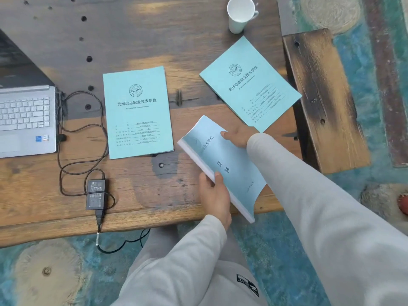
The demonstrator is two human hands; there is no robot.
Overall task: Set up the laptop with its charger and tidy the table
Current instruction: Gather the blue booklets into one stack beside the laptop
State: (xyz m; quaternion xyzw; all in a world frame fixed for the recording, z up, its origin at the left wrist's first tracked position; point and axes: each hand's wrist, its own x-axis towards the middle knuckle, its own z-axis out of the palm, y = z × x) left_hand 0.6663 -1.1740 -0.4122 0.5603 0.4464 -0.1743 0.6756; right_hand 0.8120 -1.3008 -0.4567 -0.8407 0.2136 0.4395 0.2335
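A thick light-blue bound book (220, 160) is tilted above the table's front edge, held by both hands. My left hand (215, 196) grips its spine near the lower end. My right hand (239, 135) holds its far edge, thumb on the cover. Two thinner blue booklets lie flat: one (138, 112) in the middle, one (250, 83) angled at the right. The open silver laptop (26, 120) sits at the left. Its black charger brick (96, 194) lies near the front edge, with a looped cable (64, 151) plugged into the laptop's right side.
A white mug (239, 14) stands at the back of the wooden table (154, 29). A wooden bench (324, 100) runs along the table's right side. The charger's mains lead (119, 244) hangs over the front edge to the blue patterned floor.
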